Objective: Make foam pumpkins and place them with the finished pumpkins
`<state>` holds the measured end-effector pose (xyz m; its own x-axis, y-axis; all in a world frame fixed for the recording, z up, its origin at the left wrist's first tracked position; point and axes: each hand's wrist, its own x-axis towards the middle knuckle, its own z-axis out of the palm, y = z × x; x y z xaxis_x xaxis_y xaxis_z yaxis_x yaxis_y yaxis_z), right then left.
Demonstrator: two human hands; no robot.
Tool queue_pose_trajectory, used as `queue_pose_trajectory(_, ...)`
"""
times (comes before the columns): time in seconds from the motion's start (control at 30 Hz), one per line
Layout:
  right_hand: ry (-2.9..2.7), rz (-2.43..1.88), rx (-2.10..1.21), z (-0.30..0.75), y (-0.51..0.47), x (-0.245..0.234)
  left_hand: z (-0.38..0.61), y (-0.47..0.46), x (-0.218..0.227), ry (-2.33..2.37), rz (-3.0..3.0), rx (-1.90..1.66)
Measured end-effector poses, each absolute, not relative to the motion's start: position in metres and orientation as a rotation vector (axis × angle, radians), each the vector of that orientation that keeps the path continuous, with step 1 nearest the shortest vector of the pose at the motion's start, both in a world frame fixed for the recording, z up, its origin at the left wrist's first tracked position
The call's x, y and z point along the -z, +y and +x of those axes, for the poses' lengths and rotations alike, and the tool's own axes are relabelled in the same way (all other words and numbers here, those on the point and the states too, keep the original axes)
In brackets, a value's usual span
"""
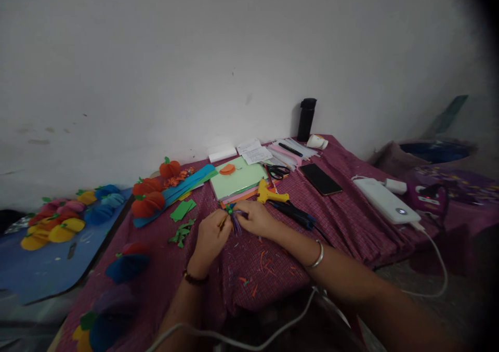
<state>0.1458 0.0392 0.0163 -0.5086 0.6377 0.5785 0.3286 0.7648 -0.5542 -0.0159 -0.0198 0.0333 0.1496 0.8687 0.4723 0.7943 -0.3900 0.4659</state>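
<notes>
Between my two hands is a small purple paper craft piece [236,224] with a bit of green at its top; fingers cover much of it. My left hand [211,236] is closed on its left side, with a sliver of yellow showing at the fingertips. From the right, my right hand [256,219] pinches the same piece. Just beyond that hand lies a yellow glue gun [272,194]. Green paper rectangles [183,210] and cut green leaf shapes [182,233] rest left of my hands. Orange paper scraps [266,262] are strewn on the cloth nearer me.
Finished paper pumpkins [148,203] stand at left, more on a blue board [42,274]. Behind my hands are a paper stack [237,178] and scissors [277,171]. A phone [320,179], black bottle [306,119] and white power bank [385,200] occupy the right. A white cable [249,348] crosses in front.
</notes>
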Motion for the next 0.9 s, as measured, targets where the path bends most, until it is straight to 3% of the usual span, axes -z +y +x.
queue_pose_trajectory(0.27, -2.062, -0.711, -0.551, 0.145, 0.037, -0.016, -0.016, -0.019, -0.031, 1.672, 2.244, -1.052)
queue_pose_trajectory(0.5, -1.842, -0.725, -0.861, 0.145, 0.045, -0.015, -0.020, -0.012, -0.026, 1.757, 2.206, -0.965)
queue_pose_trajectory(0.9, -1.778, -0.729, -1.104, 0.143, 0.056, -0.004, -0.020, -0.011, -0.031, 1.668, 1.799, -1.316)
